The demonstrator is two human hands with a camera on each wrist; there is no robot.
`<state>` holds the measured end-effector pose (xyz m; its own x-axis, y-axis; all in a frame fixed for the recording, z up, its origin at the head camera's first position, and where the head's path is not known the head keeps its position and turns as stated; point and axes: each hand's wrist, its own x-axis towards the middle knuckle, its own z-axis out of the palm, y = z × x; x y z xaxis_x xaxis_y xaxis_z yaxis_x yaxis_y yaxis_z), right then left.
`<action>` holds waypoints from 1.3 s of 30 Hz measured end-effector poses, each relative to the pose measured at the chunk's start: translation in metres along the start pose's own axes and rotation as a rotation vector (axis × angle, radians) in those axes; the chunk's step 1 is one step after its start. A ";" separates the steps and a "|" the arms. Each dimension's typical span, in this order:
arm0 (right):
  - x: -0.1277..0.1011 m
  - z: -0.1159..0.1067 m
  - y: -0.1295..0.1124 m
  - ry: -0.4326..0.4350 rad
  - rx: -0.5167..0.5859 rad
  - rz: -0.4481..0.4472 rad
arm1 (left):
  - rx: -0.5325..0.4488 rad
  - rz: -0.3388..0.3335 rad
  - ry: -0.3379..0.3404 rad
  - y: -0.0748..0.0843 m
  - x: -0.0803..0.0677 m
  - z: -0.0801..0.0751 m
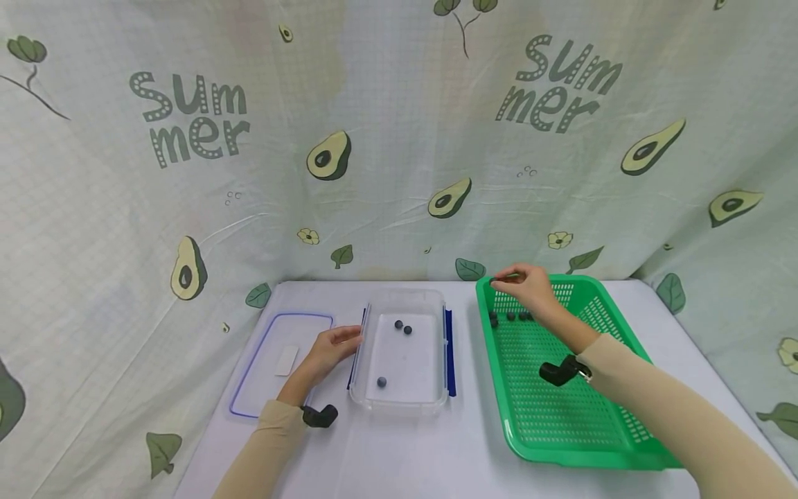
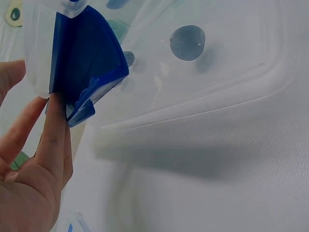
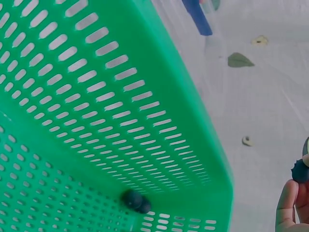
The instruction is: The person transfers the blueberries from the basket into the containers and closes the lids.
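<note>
My right hand pinches a blueberry between thumb and fingertips, above the far left corner of the green perforated basket. Several blueberries lie inside that basket along its far left end. To the left stands a clear plastic container with three blueberries on its bottom, two farther back and one near the front. My left hand touches the container's left side, its fingers fairly straight against a blue latch flap that hangs unfastened.
A clear lid with a blue seal lies left of the container, a white rectangular piece on it. Another blue flap sticks out on the container's right. A printed cloth hangs behind the white table.
</note>
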<state>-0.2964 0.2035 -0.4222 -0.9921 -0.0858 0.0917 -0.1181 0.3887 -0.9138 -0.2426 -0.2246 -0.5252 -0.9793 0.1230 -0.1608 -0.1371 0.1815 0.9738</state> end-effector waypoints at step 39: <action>0.036 0.061 -0.042 -0.087 0.033 -0.061 | -0.014 0.002 0.007 -0.002 0.002 -0.001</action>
<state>-0.3240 0.1281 -0.4043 -0.9755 -0.1881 0.1143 -0.1753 0.3500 -0.9202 -0.2440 -0.2255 -0.5273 -0.9805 0.1170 -0.1577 -0.1370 0.1678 0.9763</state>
